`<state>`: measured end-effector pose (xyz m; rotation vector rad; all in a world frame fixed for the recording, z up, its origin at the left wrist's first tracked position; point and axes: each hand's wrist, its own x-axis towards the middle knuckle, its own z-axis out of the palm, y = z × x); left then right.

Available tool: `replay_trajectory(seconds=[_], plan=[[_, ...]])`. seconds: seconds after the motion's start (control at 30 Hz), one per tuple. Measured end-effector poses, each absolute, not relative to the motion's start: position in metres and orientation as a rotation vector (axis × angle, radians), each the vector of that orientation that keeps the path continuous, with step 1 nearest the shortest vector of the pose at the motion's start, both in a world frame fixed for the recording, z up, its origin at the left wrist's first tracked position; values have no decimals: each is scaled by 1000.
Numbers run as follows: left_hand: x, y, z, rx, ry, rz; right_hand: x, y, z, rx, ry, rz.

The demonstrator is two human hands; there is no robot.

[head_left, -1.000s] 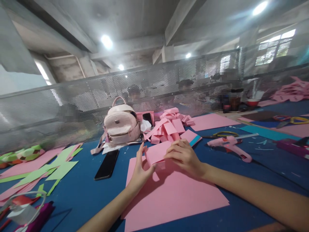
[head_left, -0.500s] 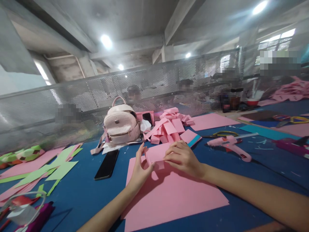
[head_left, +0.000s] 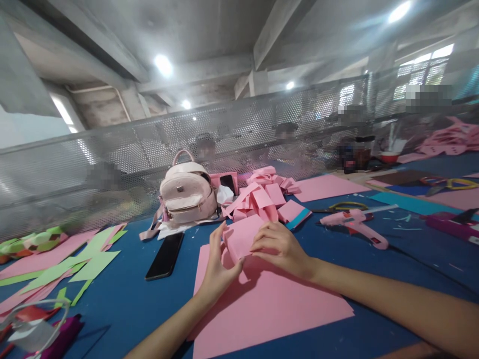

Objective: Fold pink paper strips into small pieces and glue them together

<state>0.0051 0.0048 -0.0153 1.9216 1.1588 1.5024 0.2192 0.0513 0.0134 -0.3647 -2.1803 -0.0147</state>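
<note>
Both of my hands hold a small pink paper piece (head_left: 242, 236) above a large pink sheet (head_left: 269, 304) that lies on the blue table. My left hand (head_left: 217, 267) pinches the piece's left edge, fingers upright. My right hand (head_left: 279, 247) curls over its right side, fingers closed on the paper. The piece is tilted up and partly folded between them.
A black phone (head_left: 165, 255) lies left of the sheet. Behind it stand a pale pink backpack (head_left: 187, 193) and a heap of pink paper strips (head_left: 264, 197). A pink glue gun (head_left: 355, 224) and scissors (head_left: 346, 206) lie right. Green paper cuttings (head_left: 75, 264) cover the left. A perforated metal screen (head_left: 112, 159) runs behind.
The small pink piece has been tilted up and turned between my hands; my left hand shifted slightly along its edge. The view moved a little.
</note>
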Motion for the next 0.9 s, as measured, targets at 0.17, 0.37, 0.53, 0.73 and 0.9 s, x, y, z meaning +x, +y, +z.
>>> replay_trajectory(seconds=[0.17,0.37,0.53,0.73,0.9], plan=[[5,5,-17,1858,1146,1473,220,51,15,-336,-2180,-54],[5,5,-13,1885,1215,1477,221,51,15,-341,-2193,-163],[5,8,-11,1816,1267,1547,222,54,15,-344,-2201,-228],[7,6,-8,1757,1265,1500,223,55,13,-361,-2164,-100],[15,-4,-8,1608,1198,1450,221,49,14,-390,-2062,21]])
